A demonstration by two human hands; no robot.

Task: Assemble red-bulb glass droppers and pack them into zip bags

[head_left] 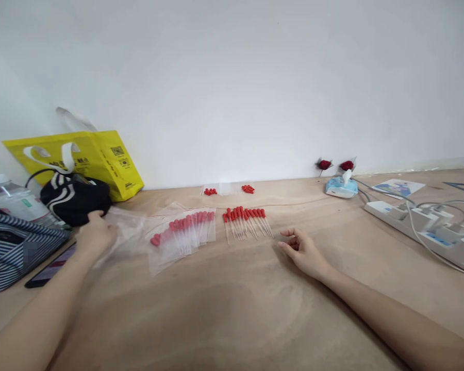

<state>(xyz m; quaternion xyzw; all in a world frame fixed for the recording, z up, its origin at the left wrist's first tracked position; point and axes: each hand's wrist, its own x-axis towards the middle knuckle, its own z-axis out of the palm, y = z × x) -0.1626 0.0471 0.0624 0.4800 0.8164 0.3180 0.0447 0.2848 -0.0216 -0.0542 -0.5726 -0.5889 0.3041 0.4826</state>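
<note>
At the left, my left hand point(96, 236) is closed at the edge of a clear plastic bag point(129, 225); the fingertips are slightly blurred. My right hand point(303, 252) lies on the table with its fingers loosely curled and apart, holding nothing. Left of it, a row of thin droppers with red bulbs point(247, 219) lies fanned out on the wood. Between these and my left hand, several bagged droppers point(185, 232) overlap in clear zip bags. Against the wall are two small groups of loose red bulbs point(248, 189) on clear plastic.
On the left stand a yellow bag point(116, 165), a black pouch point(79, 198), a plastic bottle point(19, 201) and a striped bag point(19, 252), with a phone point(52, 265) beside them. To the right are a tissue pack point(341, 187), red flowers point(347, 165) and a power strip point(421, 229) with cables.
</note>
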